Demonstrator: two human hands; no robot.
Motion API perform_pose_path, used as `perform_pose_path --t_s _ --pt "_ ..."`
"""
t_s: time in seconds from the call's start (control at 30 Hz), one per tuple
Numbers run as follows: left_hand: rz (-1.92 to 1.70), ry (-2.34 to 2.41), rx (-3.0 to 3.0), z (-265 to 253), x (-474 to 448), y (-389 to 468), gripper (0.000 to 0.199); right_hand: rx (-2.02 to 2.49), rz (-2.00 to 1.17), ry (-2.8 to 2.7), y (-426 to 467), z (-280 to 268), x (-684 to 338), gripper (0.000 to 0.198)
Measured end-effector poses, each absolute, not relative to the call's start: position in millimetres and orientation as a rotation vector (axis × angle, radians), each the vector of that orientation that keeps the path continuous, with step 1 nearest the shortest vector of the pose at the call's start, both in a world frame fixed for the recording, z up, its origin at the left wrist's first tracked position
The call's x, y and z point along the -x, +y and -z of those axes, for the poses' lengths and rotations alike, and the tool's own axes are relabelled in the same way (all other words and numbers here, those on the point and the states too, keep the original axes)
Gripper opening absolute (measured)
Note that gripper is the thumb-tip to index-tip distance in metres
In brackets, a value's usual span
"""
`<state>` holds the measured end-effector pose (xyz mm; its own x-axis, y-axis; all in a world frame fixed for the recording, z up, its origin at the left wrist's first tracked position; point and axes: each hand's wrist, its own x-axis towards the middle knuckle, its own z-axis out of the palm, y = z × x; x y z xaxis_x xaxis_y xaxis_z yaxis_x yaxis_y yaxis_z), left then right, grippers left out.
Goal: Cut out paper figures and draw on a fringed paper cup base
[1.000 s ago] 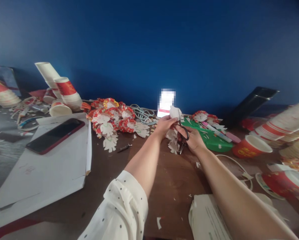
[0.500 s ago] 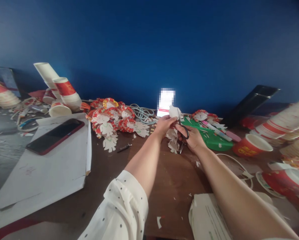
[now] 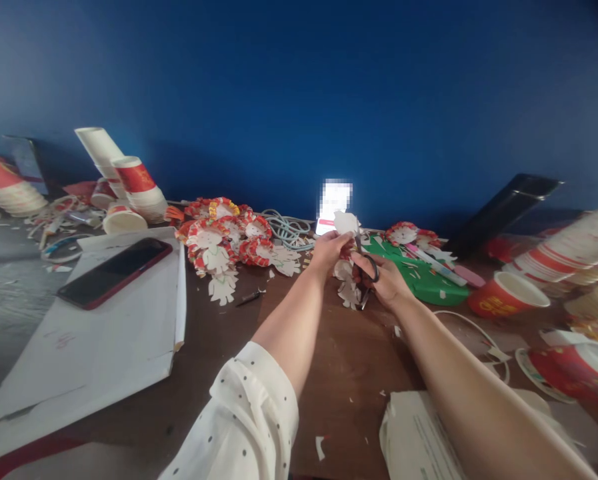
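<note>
My left hand (image 3: 330,248) is closed on a white paper piece (image 3: 346,223), pinching it near its lower edge. Around the black handles of a pair of scissors (image 3: 372,268) my right hand (image 3: 386,283) is closed, and the blades point up beside the paper. Below both hands lie white paper cutouts (image 3: 347,290). To the left is a pile of paper figures (image 3: 219,240) with red frilled rims, and a dark pen (image 3: 250,298) lies in front of it. A lit phone screen (image 3: 335,200) stands behind the paper.
A green pad (image 3: 429,287) with pens and scraps lies at the right, beside a red paper cup (image 3: 506,295). Stacked cups stand on both sides. A dark phone (image 3: 116,273) rests on a white box (image 3: 123,333) at the left. A blue wall closes off the back.
The white paper has turned slightly in my left hand, and the scissor blades have shifted a little against it. The whole view has moved slightly.
</note>
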<state>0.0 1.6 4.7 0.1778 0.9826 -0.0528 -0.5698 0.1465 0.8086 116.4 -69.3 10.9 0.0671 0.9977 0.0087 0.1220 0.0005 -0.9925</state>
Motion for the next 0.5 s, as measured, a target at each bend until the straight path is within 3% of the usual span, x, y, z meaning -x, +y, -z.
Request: perform_pose_path --t_s 0.5 --pt "-1.365 0.827 -0.689 -9 -13 -9 0.023 1.379 -0.982 -1.252 -64 -5 -116 0.043"
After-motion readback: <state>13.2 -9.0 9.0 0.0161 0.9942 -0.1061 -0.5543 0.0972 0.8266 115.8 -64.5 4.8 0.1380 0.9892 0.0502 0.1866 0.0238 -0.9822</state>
